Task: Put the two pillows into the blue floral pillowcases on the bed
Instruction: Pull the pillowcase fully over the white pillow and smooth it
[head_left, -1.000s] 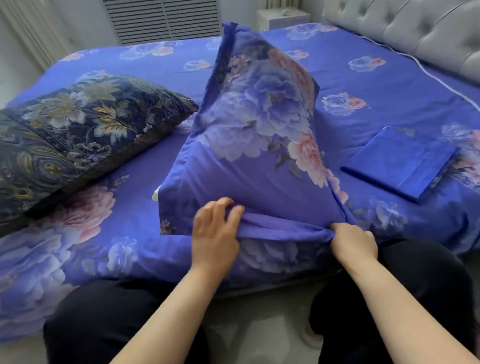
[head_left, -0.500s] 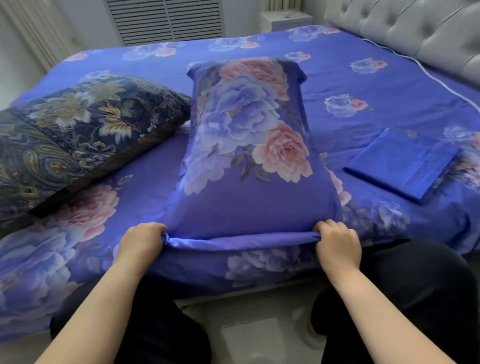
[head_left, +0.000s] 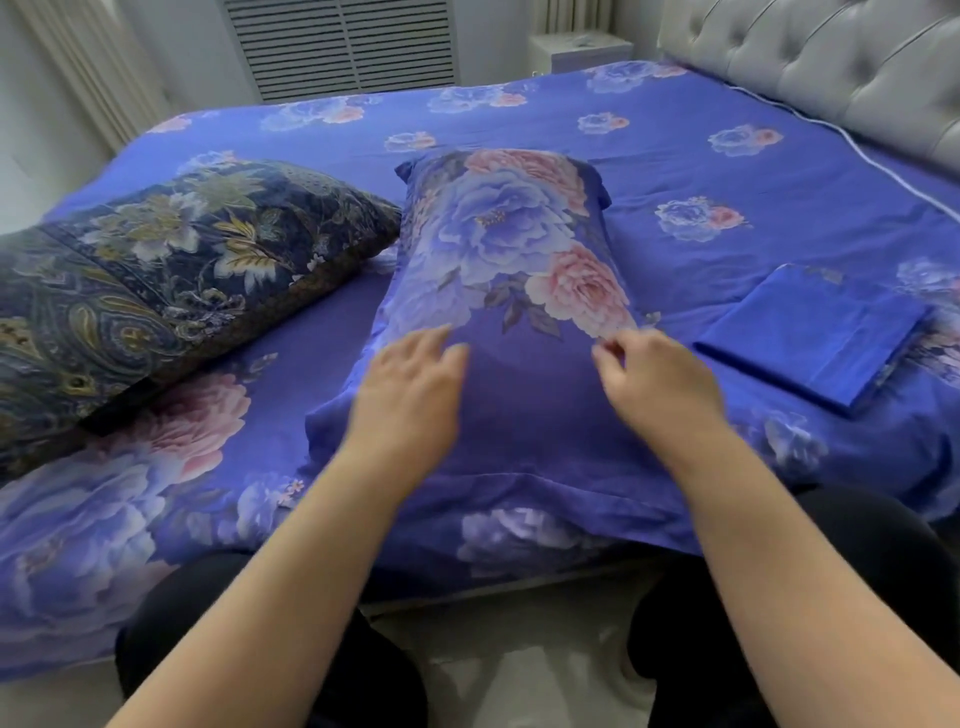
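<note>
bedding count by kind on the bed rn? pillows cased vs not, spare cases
Pillow in blue floral pillowcase: 1
Pillow in dark navy paisley cover: 1
Folded blue pillowcase: 1
Total: 3

I count two pillows: one in a blue floral pillowcase (head_left: 498, 291) mid-frame, one dark patterned pillow (head_left: 171, 270) left; one folded pillowcase (head_left: 815, 338) right.
</note>
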